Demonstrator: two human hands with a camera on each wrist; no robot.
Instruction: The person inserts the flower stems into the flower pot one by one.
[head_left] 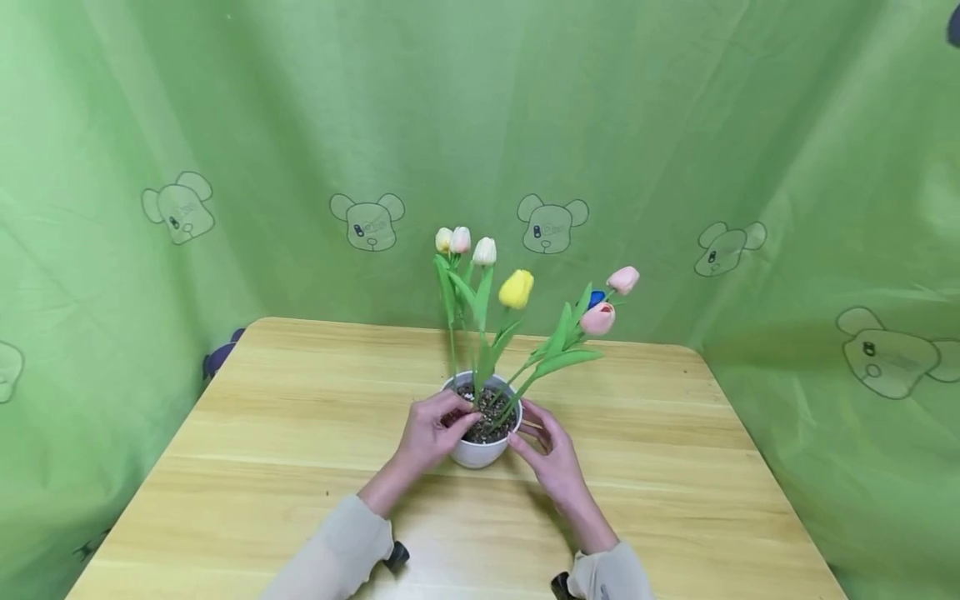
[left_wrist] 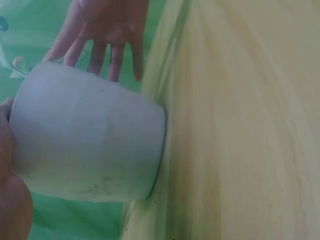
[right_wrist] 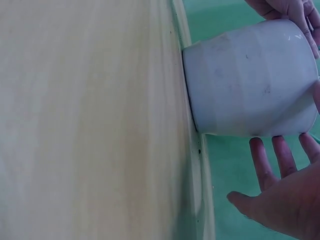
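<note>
A white flowerpot [head_left: 480, 455] full of dark, grainy soil [head_left: 491, 408] stands on the table, holding several artificial tulips. My left hand [head_left: 433, 429] reaches over the pot's left rim, and its thumb and fingertips pinch a tulip stem low down at the soil, below the yellow tulip [head_left: 517, 289]. At the pot's right side, my right hand [head_left: 553, 457] touches the wall with spread, fairly straight fingers. In the right wrist view, the right fingertips meet the pot's side [right_wrist: 250, 80]. The left wrist view shows the pot's smooth wall [left_wrist: 90, 135]; the pinching fingertips are hidden there.
White and pale tulips [head_left: 484, 252] rise upright at the pot's left. Pink tulips [head_left: 598, 318] and a blue one [head_left: 596, 298] lean far right. The wooden table [head_left: 300, 433] is enclosed by a green curtain [head_left: 450, 125] with bear faces. Something purple [head_left: 217, 358] shows past the table's left edge.
</note>
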